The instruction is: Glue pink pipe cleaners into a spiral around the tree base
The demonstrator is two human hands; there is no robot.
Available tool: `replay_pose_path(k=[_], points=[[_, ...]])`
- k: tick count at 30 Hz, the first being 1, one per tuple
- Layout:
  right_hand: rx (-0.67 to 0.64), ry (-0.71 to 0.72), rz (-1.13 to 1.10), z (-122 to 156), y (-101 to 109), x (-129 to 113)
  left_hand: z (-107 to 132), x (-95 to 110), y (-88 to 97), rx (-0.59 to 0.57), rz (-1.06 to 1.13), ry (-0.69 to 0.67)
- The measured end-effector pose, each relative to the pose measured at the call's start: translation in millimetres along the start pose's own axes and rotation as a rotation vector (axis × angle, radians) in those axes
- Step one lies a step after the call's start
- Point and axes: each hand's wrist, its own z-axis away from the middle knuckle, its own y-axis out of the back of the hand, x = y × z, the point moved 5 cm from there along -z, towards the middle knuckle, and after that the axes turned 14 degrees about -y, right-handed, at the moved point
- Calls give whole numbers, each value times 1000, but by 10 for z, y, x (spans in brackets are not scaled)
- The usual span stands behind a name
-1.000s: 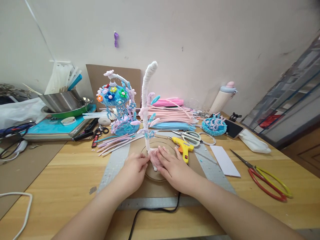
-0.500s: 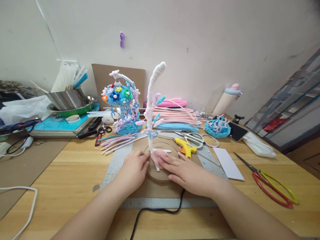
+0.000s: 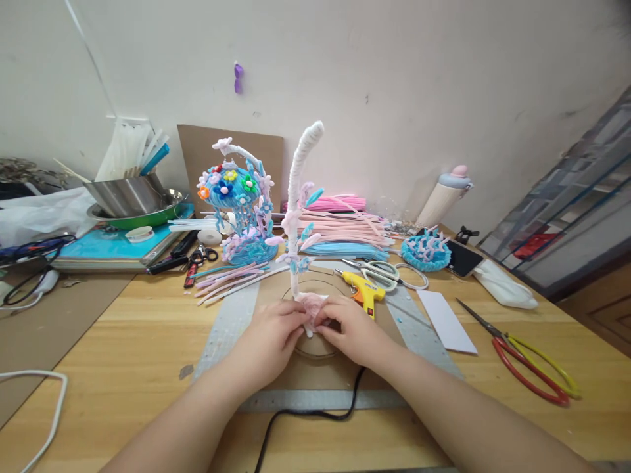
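Note:
A tall white pipe-cleaner stem [image 3: 298,190] with small pink and blue leaves rises from a pink fuzzy coil [image 3: 311,304] on a round cardboard disc [image 3: 315,347]. My left hand [image 3: 269,338] and my right hand [image 3: 352,328] meet at the coil, fingers curled and pinching it from both sides. The disc lies on a brown cardboard sheet [image 3: 296,374] over a grey mat. A yellow glue gun [image 3: 363,289] rests just right of my right hand.
A finished blue pipe-cleaner flower ornament [image 3: 239,203] stands behind, beside piles of pink and blue pipe cleaners [image 3: 340,230]. White scissors [image 3: 384,272], a blue woven disc [image 3: 424,249], a phone, white paper [image 3: 446,322] and red-yellow scissors [image 3: 527,358] lie at right. A black cord [image 3: 305,414] runs toward me.
Both hands have drawn together. Their fingers were lying flat beside the pink coil on the disc; now they curl in and pinch it. The view shifted slightly.

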Motion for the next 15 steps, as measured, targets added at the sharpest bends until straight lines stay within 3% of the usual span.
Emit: replay_pose_path(k=[5, 15], points=[[9, -38, -35, -11, -42, 31, 1, 9, -43, -53, -32, 3], [46, -158, -76, -91, -133, 120, -16, 41, -52, -52, -62, -6]])
